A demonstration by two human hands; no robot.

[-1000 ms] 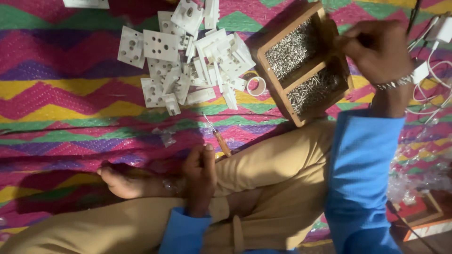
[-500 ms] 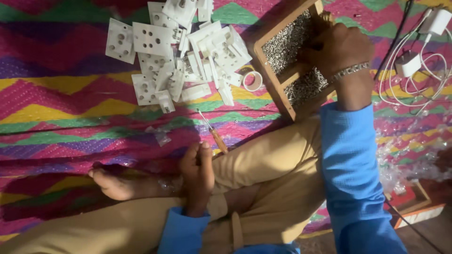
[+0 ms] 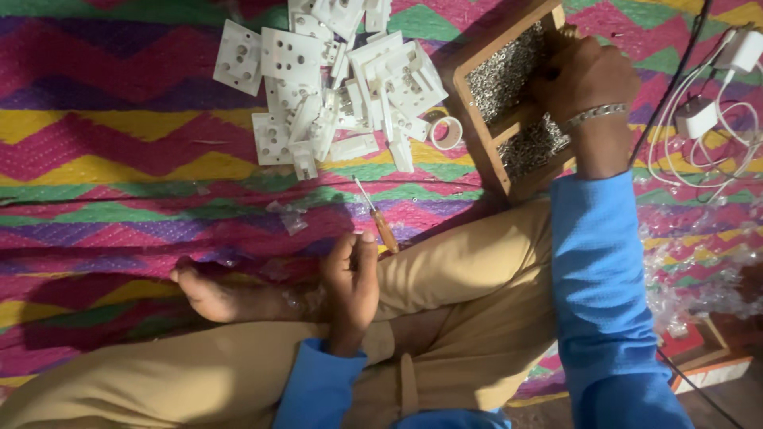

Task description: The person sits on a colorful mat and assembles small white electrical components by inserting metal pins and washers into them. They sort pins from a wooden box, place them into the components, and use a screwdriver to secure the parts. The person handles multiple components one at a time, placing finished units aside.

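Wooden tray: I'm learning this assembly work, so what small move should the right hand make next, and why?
Probably pinch up a few small metal parts: the right hand is already down in the wooden tray of them, while the left hand rests near the screwdriver.

White plastic plates [image 3: 334, 87] lie on a zigzag mat [image 3: 119, 175] — pink, yellow, green, purple — beside blue sleeves [image 3: 600, 294].

No labels, signs or screens appear. The nearest thing to a package is the open wooden two-compartment box [image 3: 477, 119], lying on the zigzag-striped woven mat [image 3: 119, 167] at upper right; both compartments are filled with small silvery metal parts. Left of the wooden box, a scrap of crumpled clear plastic wrapping [image 3: 288, 218] lies on the mat. More crinkled clear plastic [image 3: 683, 270] lies below and right of the box.
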